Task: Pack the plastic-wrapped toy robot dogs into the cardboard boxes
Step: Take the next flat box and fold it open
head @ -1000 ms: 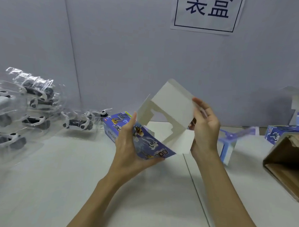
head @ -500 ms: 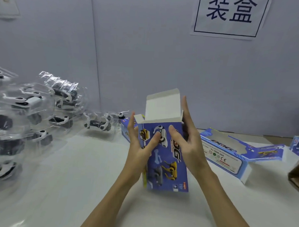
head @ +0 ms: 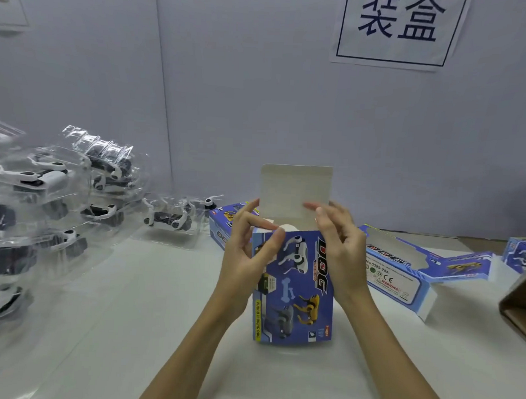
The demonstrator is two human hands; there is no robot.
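A blue toy-dog cardboard box (head: 293, 294) stands upright on the white table, its white top flap (head: 295, 187) raised. My left hand (head: 247, 259) holds the box's upper left edge, thumb on the front face. My right hand (head: 341, 248) grips the upper right edge, fingers at the base of the flap. Several plastic-wrapped toy robot dogs (head: 53, 208) are piled at the left. One wrapped dog (head: 170, 219) lies alone behind the box's left side.
An open blue box (head: 400, 271) lies on its side to the right, another blue box (head: 224, 227) behind my left hand. A brown carton (head: 522, 304) sits at the right edge. A paper sign (head: 399, 27) hangs on the grey wall.
The box went from being unfolded in the air to standing upright on the table. Both hands shifted up to its top edges by the flap.
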